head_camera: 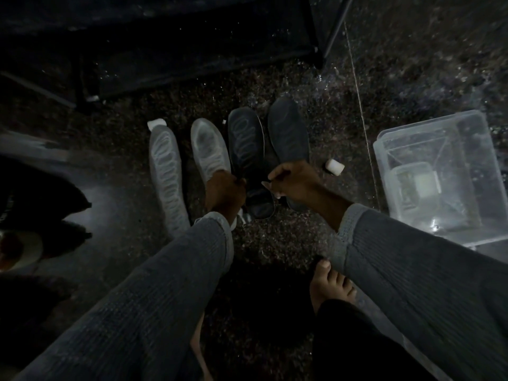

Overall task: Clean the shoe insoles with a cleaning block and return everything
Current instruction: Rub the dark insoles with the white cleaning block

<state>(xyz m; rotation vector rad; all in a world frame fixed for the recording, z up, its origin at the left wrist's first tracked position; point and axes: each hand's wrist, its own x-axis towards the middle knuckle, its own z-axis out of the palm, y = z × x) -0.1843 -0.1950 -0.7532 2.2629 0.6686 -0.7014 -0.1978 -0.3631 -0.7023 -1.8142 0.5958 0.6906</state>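
— Where are the hands?

— I see my right hand (294,180) curled around the near end of a dark insole (288,133), grasping it so that it angles up and away toward the far side. My left hand (225,192) pinches the opening of a dark shoe (248,160) lying between the 2 hands; the fingers are clenched on its edge.

— And the rest of the insoles?

— 2 pale insoles (167,171) lie flat on the speckled floor (275,243) to the left, side by side, toes pointing far. The nearer-to-centre one runs under my left wrist.

— The cleaning block?

— A small white block (334,166) sits on the floor just right of my right hand, apart from it. Further right stands a clear plastic bin (406,149) with a smaller clear container inside; its contents are too dim to tell.

— Anything else?

— Grey knit sleeves (170,284) cover both forearms, and a bare foot (330,281) rests near the right sleeve.
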